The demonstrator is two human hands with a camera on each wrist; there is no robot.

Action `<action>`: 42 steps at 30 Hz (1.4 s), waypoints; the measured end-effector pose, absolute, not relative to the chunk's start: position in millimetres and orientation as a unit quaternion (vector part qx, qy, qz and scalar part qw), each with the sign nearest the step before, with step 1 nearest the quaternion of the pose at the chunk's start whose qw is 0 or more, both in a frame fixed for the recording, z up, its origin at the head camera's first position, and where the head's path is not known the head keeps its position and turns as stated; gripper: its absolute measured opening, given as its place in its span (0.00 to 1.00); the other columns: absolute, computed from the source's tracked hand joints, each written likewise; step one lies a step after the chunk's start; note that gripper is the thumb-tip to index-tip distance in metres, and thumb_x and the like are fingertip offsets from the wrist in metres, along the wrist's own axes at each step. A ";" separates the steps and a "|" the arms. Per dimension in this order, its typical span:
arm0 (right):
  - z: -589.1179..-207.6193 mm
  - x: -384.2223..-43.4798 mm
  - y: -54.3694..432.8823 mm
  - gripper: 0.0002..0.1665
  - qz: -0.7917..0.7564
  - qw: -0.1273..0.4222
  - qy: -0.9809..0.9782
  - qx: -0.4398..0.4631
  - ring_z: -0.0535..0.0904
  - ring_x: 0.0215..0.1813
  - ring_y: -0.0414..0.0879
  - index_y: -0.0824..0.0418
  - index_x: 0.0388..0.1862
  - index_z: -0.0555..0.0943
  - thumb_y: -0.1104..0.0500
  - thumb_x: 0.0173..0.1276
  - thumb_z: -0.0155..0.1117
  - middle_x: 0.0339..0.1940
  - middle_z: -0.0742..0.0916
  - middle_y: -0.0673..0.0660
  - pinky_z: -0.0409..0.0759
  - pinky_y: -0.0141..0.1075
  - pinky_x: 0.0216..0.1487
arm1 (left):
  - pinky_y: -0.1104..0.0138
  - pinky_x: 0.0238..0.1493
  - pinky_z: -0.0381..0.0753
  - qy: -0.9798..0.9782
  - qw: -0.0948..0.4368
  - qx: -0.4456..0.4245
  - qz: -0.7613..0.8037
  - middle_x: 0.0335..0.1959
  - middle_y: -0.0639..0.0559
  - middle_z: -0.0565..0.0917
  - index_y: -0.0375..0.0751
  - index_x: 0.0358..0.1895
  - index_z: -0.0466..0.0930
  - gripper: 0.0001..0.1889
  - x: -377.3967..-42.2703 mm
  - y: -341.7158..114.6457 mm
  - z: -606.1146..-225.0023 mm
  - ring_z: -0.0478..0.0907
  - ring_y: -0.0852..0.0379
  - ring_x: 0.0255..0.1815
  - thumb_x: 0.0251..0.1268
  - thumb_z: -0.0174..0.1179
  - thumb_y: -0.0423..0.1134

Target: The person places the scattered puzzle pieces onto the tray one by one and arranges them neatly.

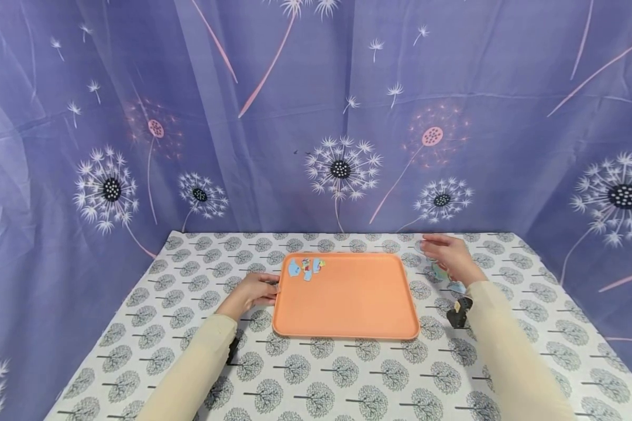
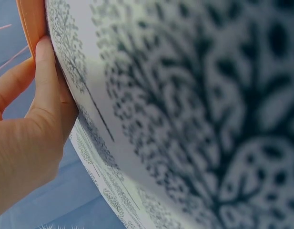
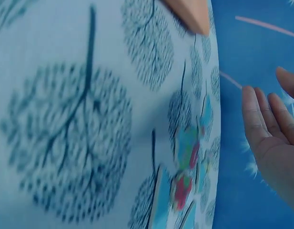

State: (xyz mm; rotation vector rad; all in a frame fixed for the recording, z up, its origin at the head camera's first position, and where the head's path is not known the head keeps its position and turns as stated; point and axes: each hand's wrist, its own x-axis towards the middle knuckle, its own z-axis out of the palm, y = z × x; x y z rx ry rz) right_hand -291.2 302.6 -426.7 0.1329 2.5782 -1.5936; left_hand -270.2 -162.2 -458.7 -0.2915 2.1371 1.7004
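Note:
An orange rectangular tray (image 1: 347,298) lies on the patterned cloth. Several small light-blue puzzle pieces (image 1: 294,268) with coloured prints sit at its far left corner. My left hand (image 1: 253,292) holds the tray's left rim; in the left wrist view the thumb and a finger meet the orange edge (image 2: 35,24). To the right of the tray, my right hand (image 1: 450,255) hovers over the cloth, fingers loosely extended and holding nothing. Below it lie more puzzle pieces (image 3: 187,145), blue, green and red, partly hidden by the hand and sleeve in the head view.
A white cloth (image 1: 316,374) printed with grey trees covers the table. Behind and at both sides hangs a purple curtain (image 1: 274,146) with dandelion prints. A black wrist device (image 1: 458,313) shows beside the right sleeve.

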 end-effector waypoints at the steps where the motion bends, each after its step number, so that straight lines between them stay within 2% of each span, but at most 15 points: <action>1: -427.3 -290.0 305.9 0.43 -0.524 0.053 0.849 0.046 0.79 0.37 0.42 0.55 0.71 0.67 0.37 0.62 0.65 0.63 0.78 0.64 0.82 0.38 0.29 | 0.66 0.35 0.89 0.763 0.196 -0.104 0.607 0.32 0.40 0.84 0.30 0.61 0.73 0.23 -270.3 -162.2 -458.6 0.83 0.56 0.26 0.62 0.60 0.24; 3: -428.1 -286.9 311.5 0.43 -0.522 0.052 0.850 0.045 0.80 0.38 0.45 0.55 0.71 0.67 0.38 0.62 0.65 0.62 0.78 0.65 0.81 0.39 0.25 | 0.66 0.35 0.89 0.763 0.196 -0.103 0.607 0.32 0.40 0.84 0.29 0.62 0.72 0.23 -270.0 -161.9 -457.9 0.83 0.56 0.26 0.62 0.60 0.24; 4: -428.7 -285.3 314.4 0.44 -0.519 0.054 0.852 0.043 0.80 0.39 0.47 0.56 0.72 0.66 0.38 0.62 0.65 0.63 0.78 0.65 0.81 0.38 0.28 | 0.66 0.36 0.89 0.762 0.195 -0.104 0.608 0.32 0.39 0.84 0.30 0.62 0.72 0.24 -269.7 -161.8 -457.5 0.83 0.55 0.27 0.62 0.60 0.24; 5: -429.3 -283.6 316.9 0.45 -0.517 0.056 0.853 0.042 0.81 0.42 0.48 0.56 0.72 0.66 0.37 0.62 0.65 0.63 0.78 0.65 0.82 0.38 0.30 | 0.66 0.36 0.89 0.762 0.195 -0.103 0.609 0.32 0.39 0.84 0.29 0.62 0.72 0.24 -269.4 -161.8 -457.3 0.83 0.55 0.27 0.62 0.60 0.23; 8: -432.5 -279.5 323.8 0.48 -0.513 0.058 0.856 0.036 0.77 0.57 0.54 0.60 0.73 0.63 0.37 0.62 0.64 0.65 0.75 0.66 0.82 0.42 0.48 | 0.66 0.36 0.89 0.762 0.196 -0.102 0.609 0.32 0.38 0.84 0.28 0.62 0.71 0.24 -268.8 -161.7 -457.1 0.84 0.55 0.27 0.61 0.60 0.23; 10: -435.6 -277.7 328.1 0.47 -0.519 0.061 0.852 0.034 0.76 0.59 0.56 0.61 0.73 0.62 0.38 0.63 0.64 0.65 0.75 0.67 0.82 0.43 0.51 | 0.66 0.35 0.89 0.764 0.196 -0.101 0.607 0.32 0.38 0.84 0.28 0.62 0.72 0.24 -268.8 -161.7 -457.4 0.83 0.55 0.27 0.62 0.60 0.23; 13: -440.7 -276.3 334.9 0.45 -0.536 0.062 0.842 0.031 0.79 0.55 0.50 0.65 0.73 0.61 0.43 0.66 0.64 0.66 0.74 0.69 0.83 0.41 0.54 | 0.66 0.36 0.89 0.765 0.197 -0.100 0.606 0.32 0.39 0.84 0.29 0.62 0.72 0.23 -269.2 -161.5 -458.2 0.83 0.55 0.27 0.62 0.60 0.24; 16: -444.8 -275.3 342.3 0.43 -0.551 0.065 0.831 0.036 0.83 0.48 0.43 0.68 0.72 0.61 0.49 0.67 0.65 0.60 0.79 0.66 0.85 0.38 0.51 | 0.66 0.35 0.89 0.765 0.196 -0.097 0.606 0.32 0.39 0.84 0.28 0.62 0.72 0.23 -269.6 -161.6 -459.3 0.83 0.55 0.27 0.62 0.59 0.24; 19: -446.1 -273.6 347.4 0.41 -0.550 0.071 0.831 0.038 0.84 0.44 0.40 0.71 0.72 0.60 0.53 0.69 0.64 0.57 0.81 0.66 0.85 0.36 0.51 | 0.65 0.35 0.89 0.763 0.195 -0.099 0.608 0.32 0.38 0.84 0.29 0.62 0.73 0.23 -270.2 -161.7 -460.1 0.84 0.55 0.27 0.62 0.60 0.24; 24: -449.7 -272.3 353.2 0.40 -0.560 0.089 0.823 0.031 0.84 0.44 0.39 0.75 0.71 0.57 0.57 0.70 0.62 0.61 0.76 0.72 0.84 0.35 0.53 | 0.65 0.36 0.89 0.762 0.195 -0.102 0.609 0.33 0.38 0.84 0.29 0.62 0.72 0.23 -270.3 -161.9 -459.7 0.84 0.54 0.27 0.62 0.60 0.24; 30: -452.9 -271.1 355.1 0.38 -0.527 0.090 0.844 0.040 0.84 0.40 0.39 0.76 0.69 0.62 0.57 0.68 0.63 0.54 0.82 0.67 0.85 0.33 0.48 | 0.66 0.36 0.89 0.760 0.198 -0.100 0.611 0.33 0.39 0.84 0.28 0.61 0.73 0.22 -269.6 -162.0 -458.1 0.83 0.55 0.27 0.62 0.59 0.23; 36: -450.5 -269.0 353.5 0.38 -0.454 0.095 0.886 0.018 0.81 0.44 0.42 0.70 0.68 0.67 0.53 0.65 0.66 0.57 0.81 0.68 0.82 0.33 0.49 | 0.66 0.36 0.89 0.760 0.200 -0.098 0.610 0.33 0.39 0.84 0.28 0.61 0.73 0.22 -268.7 -162.3 -457.3 0.83 0.55 0.26 0.62 0.59 0.23; 42: -450.5 -272.4 351.0 0.40 -0.460 0.111 0.881 0.013 0.80 0.43 0.40 0.73 0.68 0.65 0.57 0.62 0.69 0.58 0.79 0.70 0.83 0.34 0.49 | 0.66 0.35 0.89 0.758 0.200 -0.099 0.612 0.32 0.40 0.84 0.28 0.61 0.73 0.22 -269.3 -161.8 -457.0 0.83 0.56 0.27 0.62 0.59 0.23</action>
